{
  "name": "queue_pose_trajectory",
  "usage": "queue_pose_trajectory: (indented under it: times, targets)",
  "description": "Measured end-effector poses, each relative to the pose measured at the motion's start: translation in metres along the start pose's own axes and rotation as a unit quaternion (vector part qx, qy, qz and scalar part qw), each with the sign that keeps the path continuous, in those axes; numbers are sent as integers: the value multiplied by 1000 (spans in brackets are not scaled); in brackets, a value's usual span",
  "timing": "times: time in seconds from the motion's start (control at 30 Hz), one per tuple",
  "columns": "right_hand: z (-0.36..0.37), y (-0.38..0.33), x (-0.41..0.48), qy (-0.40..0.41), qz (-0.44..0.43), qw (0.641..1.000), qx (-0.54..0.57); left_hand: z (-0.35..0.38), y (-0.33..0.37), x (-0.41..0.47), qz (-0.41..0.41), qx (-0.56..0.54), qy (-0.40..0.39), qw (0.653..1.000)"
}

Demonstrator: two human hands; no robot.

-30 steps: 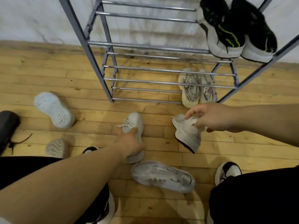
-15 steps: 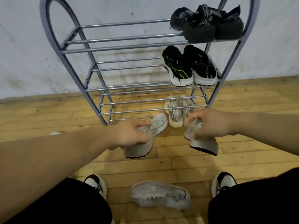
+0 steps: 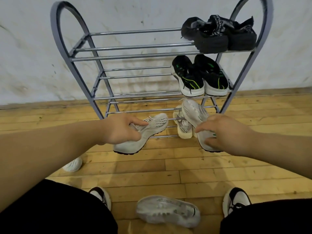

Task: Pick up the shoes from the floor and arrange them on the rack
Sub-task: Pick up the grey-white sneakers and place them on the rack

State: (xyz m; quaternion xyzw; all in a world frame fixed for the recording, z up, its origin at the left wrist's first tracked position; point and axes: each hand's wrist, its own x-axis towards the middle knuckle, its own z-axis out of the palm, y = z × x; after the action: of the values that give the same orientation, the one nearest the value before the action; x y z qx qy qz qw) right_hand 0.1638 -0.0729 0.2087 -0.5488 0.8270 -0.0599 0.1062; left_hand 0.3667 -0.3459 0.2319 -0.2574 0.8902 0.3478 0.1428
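Raised nearer rack (image 3: 135, 47): left shoe (image 3: 152, 130) gripped by left hand (image 3: 121, 130), right shoe (image 3: 194, 114) by right hand (image 3: 224, 134), toes forward for shelving.

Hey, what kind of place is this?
Probably a home entryway or storage corner: a metal shoe rack stands against a stained white wall on a wooden plank floor, with a loose sneaker lying there.

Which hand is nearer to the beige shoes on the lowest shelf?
Right. The right hand is just right of the beige shoes; the left hand is farther to their left.
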Motion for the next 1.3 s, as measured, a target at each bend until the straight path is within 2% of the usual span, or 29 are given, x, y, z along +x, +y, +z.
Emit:
queue_pose_trajectory:
  times: [0.2,0.47,0.67,0.8,0.9,1.0,1.17,1.3]
  targets:
    - [12,-14,47,-16,-7,997,-81,-11,-23,10,-10,-8,12,1000]
    - [36,-43,157,-30,-5,982,-185,-24,-59,22,-15,7,37,999]
    - [61,-68,212,-51,33,979,-197,-37,-81,25,-50,34,28,998]
    - [75,-73,219,-65,29,980,-184,-40,-92,33,-63,27,39,997]
    - [77,-68,213,-77,29,989,-127,-39,-93,39,-75,14,46,996]
    - [75,-55,199,-90,56,991,-83,-35,-91,52,-70,-22,64,995]
    - [75,-25,179,-118,127,984,-37,-23,-75,78,-38,-11,110,993]
    - [74,-12,182,-137,153,979,-2,-15,-65,106,-65,-6,135,989]
